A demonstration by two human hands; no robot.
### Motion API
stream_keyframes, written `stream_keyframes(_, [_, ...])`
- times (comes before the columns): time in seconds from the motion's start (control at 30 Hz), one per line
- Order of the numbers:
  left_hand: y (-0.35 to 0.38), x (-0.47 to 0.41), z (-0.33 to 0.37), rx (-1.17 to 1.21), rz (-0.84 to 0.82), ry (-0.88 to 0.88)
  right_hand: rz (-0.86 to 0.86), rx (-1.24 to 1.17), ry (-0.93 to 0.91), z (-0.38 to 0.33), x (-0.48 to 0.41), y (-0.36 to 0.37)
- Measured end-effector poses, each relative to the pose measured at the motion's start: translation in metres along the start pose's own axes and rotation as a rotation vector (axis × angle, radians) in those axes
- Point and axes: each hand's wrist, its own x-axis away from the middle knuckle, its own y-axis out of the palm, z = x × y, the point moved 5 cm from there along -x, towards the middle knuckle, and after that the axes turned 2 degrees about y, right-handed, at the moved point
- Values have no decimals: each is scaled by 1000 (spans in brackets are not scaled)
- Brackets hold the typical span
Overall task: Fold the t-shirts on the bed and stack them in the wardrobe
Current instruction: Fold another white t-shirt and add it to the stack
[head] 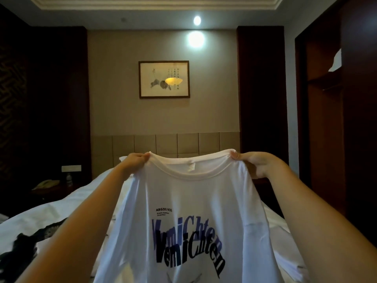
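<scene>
A white t-shirt (189, 201) with blue and black lettering hangs upright in front of me, its print facing me. My left hand (135, 161) pinches its left shoulder beside the collar. My right hand (253, 163) pinches the right shoulder at the same height. The shirt's lower part drops out of the frame. Under it lies the white bed (61, 209). A dark garment (24, 244) lies on the bed at the lower left. The open wardrobe (324, 111) stands at the right, with a white item (336, 61) on its upper shelf.
A padded headboard (165, 146) and a framed picture (164, 79) are on the far wall. A bedside table with a phone (46, 183) and a bottle (69, 178) stands left of the bed. Dark wood panels flank the wall.
</scene>
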Motion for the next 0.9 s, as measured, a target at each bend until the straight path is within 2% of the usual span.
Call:
stream_keyframes(0.13, [5, 4, -13, 100, -58, -43, -76, 29, -4, 13, -2, -2])
stream_keyframes(0.3, [2, 8, -20, 48, -122, -1, 28, 96, -12, 19, -7, -5])
stream_keyframes(0.57, [4, 10, -27, 57, -18, -7, 356, 89, -76, 26, -32, -7])
stream_keyframes(0.77, [33, 12, -37, 239, 200, -200, 396, 71, 29, 35, -45, 21])
stream_keyframes(0.9, [67, 31, -34, 439, 201, -222, 428, 13, 27, 40, -46, 53])
